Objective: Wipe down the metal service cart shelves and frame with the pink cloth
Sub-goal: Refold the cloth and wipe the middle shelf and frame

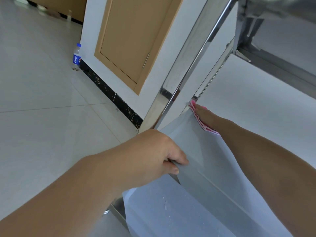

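Observation:
The metal service cart fills the right half of the view; its shiny upright post [185, 53] rises from a corner of a grey shelf [193, 144]. My left hand [153, 154] grips the near rim of that shelf, thumb on top. My right hand [207, 118] reaches along the shelf's far edge and presses the pink cloth [198, 119] flat against the corner where a second post meets the shelf. Only the cloth's edges show around my fingers. Water droplets lie on the lower shelf [164, 211].
A Pepsi bottle [77, 57] stands on the tiled floor [42, 108] by a white wall with a tan cabinet door [130, 38] and black skirting [109, 94]. Another metal frame part [273, 64] crosses the upper right.

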`<state>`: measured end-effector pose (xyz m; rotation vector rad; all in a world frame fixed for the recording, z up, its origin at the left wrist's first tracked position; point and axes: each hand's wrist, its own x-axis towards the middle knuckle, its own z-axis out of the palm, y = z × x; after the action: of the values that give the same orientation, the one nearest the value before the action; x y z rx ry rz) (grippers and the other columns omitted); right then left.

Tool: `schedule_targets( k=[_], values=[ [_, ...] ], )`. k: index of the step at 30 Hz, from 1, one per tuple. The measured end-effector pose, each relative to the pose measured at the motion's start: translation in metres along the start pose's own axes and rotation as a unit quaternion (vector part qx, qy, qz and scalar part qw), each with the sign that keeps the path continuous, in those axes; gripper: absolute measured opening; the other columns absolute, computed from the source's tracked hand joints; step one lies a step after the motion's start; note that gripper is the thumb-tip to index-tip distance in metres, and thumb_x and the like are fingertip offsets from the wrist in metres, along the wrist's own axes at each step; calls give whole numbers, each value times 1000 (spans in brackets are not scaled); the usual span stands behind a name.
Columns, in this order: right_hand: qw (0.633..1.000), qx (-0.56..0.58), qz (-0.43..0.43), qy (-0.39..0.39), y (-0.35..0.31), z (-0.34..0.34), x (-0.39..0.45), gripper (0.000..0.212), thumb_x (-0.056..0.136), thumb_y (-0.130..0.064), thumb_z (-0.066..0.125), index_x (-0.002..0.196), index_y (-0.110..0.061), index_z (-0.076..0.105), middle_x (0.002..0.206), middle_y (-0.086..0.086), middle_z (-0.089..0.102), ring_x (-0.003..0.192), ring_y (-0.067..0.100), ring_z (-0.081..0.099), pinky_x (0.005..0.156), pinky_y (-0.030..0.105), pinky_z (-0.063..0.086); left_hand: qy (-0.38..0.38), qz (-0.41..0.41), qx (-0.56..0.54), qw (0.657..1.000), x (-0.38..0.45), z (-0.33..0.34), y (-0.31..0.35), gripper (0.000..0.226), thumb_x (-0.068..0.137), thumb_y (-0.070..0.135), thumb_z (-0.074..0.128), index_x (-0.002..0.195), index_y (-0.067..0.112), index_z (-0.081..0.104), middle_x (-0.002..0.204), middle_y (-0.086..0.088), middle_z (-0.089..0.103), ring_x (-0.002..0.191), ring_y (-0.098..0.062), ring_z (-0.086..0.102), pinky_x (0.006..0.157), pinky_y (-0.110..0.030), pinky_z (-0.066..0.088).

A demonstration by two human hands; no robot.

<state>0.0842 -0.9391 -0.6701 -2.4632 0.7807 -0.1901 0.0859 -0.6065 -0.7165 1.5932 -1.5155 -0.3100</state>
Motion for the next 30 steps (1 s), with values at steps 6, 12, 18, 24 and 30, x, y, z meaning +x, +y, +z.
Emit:
schedule_targets(
  k=[6, 12, 18, 24, 30],
  values=[
    [987, -83, -131, -40, -14, 11, -35, 39, 102, -28, 27, 139, -29, 40, 145, -6, 39, 135, 12, 33, 116, 34, 18, -2, -11, 40, 999, -7, -6, 14, 32, 81, 17, 70, 111, 28, 68, 118, 18, 64, 110, 9, 54, 101, -15, 39],
    [977, -133, -144, -84, -29, 23, -83, 46, 102, -29, 24, 147, -26, 20, 156, -7, 18, 143, 8, 12, 119, 38, 8, 0, -30, 83, 996, -13, -6, 27, 32, 85, 18, 66, 116, 27, 66, 123, 15, 62, 117, 2, 52, 104, -24, 38],
    [971, -160, -148, -97, -45, 28, -115, 48, 102, -29, 21, 149, -24, 13, 157, -9, 9, 144, 7, 5, 119, 37, 5, 41, 39, 156, 986, -36, -10, 39, 23, 84, 8, 62, 100, 20, 73, 114, 10, 68, 108, -5, 59, 93, -33, 48],
    [970, -161, -149, -106, -58, 32, -140, 48, 102, -33, 19, 149, -26, 10, 157, -9, 8, 143, 6, 5, 119, 35, 3, 35, -39, 167, 985, -65, -35, 35, 24, 83, 11, 62, 91, 30, 74, 100, 12, 71, 93, -6, 65, 84, -33, 52],
    [961, -175, -179, -118, -81, 44, -180, 49, 101, -33, 20, 148, -25, 8, 158, -7, 6, 143, 7, 2, 117, 29, -1, -22, -122, 184, 975, -78, -34, 29, 25, 87, 16, 58, 95, 35, 71, 103, 12, 70, 93, -7, 64, 85, -31, 52]
  ],
)
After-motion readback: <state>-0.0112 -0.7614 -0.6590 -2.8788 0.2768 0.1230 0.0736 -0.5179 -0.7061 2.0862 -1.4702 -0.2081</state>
